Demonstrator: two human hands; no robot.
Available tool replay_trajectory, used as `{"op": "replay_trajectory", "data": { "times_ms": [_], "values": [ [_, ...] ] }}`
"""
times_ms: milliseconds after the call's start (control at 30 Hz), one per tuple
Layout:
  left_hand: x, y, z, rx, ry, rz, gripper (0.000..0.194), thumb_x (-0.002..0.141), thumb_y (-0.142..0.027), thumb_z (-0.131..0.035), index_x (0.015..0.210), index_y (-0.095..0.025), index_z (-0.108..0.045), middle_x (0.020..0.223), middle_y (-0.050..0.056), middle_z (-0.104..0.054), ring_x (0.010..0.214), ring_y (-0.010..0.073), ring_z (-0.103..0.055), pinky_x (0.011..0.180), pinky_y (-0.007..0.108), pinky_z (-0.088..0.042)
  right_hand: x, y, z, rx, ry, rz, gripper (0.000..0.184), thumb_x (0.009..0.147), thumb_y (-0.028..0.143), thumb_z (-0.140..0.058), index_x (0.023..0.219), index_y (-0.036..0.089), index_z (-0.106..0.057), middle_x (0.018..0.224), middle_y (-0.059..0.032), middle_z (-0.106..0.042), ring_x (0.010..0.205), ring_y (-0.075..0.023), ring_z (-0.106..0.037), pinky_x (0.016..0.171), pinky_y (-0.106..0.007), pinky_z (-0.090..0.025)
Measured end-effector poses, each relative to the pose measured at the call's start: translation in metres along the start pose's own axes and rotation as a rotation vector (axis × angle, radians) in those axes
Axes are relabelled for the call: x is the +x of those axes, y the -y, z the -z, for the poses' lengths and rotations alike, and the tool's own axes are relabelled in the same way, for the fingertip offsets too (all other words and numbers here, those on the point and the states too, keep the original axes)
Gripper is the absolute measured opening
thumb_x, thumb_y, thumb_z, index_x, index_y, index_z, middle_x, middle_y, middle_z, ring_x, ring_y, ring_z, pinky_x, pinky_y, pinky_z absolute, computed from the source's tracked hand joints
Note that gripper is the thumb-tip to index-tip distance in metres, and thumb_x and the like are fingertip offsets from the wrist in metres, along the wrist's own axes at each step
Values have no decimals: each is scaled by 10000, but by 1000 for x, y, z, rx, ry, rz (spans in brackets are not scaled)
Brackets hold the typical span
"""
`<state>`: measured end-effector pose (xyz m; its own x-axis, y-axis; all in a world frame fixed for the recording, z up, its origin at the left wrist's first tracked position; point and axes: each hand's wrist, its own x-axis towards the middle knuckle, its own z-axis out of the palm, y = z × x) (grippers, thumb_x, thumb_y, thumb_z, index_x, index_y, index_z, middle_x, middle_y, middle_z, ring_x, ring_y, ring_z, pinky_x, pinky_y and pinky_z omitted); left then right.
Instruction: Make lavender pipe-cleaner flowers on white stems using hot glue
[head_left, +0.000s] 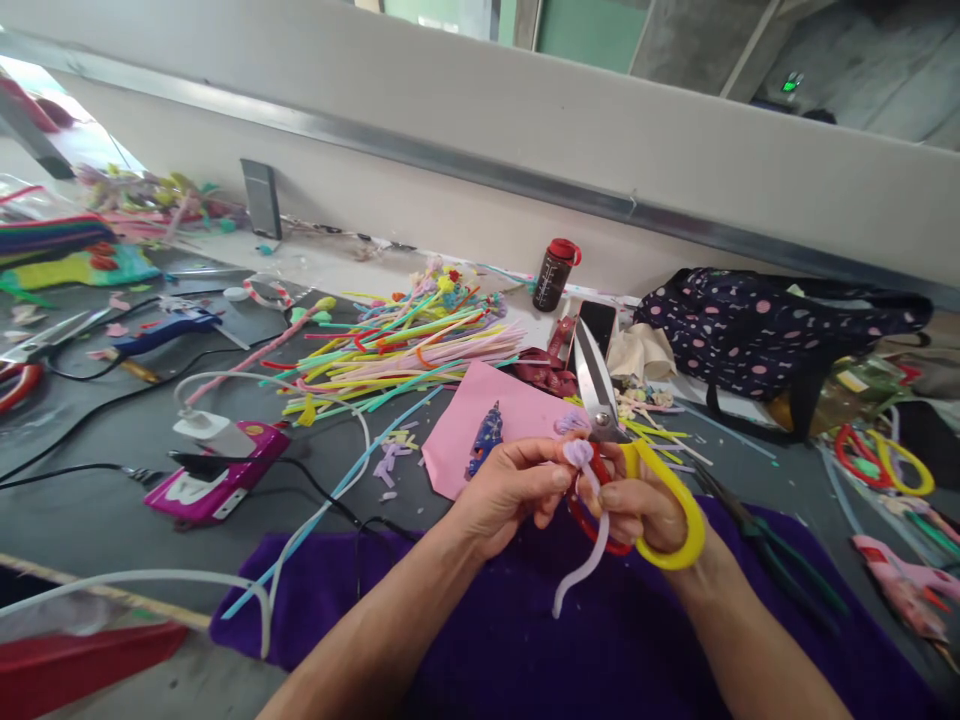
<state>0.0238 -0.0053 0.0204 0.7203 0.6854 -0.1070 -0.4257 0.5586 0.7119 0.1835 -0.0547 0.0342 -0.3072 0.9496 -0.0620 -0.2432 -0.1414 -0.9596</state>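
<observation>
My left hand (504, 488) pinches the coiled top of a pale lilac pipe cleaner (581, 540), whose tail hangs down over the purple cloth (480, 640). My right hand (643, 505) grips scissors (600, 395) with one yellow and one red handle loop, and its fingertips also touch the pipe cleaner. The steel blades point up and away from me, held together. Both hands meet just above the cloth's far edge.
A pink sheet (480, 420) lies just beyond my hands, with a heap of coloured pipe cleaners (390, 355) behind it. A pink glue gun (217, 470) with cables sits at left. A dark bottle (553, 275), a phone (598, 325), a polka-dot bag (757, 325) and pliers (757, 540) lie to the right.
</observation>
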Motion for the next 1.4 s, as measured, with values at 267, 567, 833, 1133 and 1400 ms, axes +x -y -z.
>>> {"op": "replay_trajectory", "data": {
  "times_ms": [267, 567, 833, 1133, 1400],
  "values": [
    [-4, 0, -5, 126, -43, -19, 184, 625, -276, -739, 712, -126, -678, 556, 9, -613, 369, 23, -372, 355, 165, -263, -2, -5, -6, -9, -36, 12, 159, 697, 285, -624, 677, 129, -608, 358, 92, -370, 271, -32, -275, 300, -165, -289],
    [-5, 1, -7, 111, -120, -97, 163, 658, -263, -713, 688, -135, -617, 497, -23, -564, 361, 23, -393, 356, 139, -286, 0, -5, -18, -133, -271, 45, 394, 701, 287, -677, 1044, 199, -504, 493, 92, -462, 317, -47, -359, 309, -157, -287],
    [-10, -17, 0, 5, -142, -170, 194, 716, -313, -665, 744, -132, -597, 636, 0, -613, 398, 39, -483, 333, 128, -339, -9, 4, -18, -576, -300, 250, 594, 746, 273, -624, 1276, 286, -357, 900, -17, -504, 656, -116, -497, 560, -221, -438],
    [-6, -14, 5, -13, -138, -140, 269, 662, -329, -718, 810, -155, -575, 595, -2, -629, 451, 76, -538, 389, 141, -367, -3, -4, -13, -1143, -299, 305, 653, 708, 232, -619, 1297, 262, -340, 958, -36, -523, 697, -163, -494, 643, -305, -440],
    [-4, -10, 8, 10, -118, -153, 305, 636, -368, -733, 779, -163, -557, 572, -8, -617, 450, 81, -529, 395, 153, -376, -1, -9, -9, -1358, -376, 389, 641, 705, 258, -646, 1278, 210, -363, 953, -67, -510, 796, -222, -506, 676, -342, -435]
  ]
}}
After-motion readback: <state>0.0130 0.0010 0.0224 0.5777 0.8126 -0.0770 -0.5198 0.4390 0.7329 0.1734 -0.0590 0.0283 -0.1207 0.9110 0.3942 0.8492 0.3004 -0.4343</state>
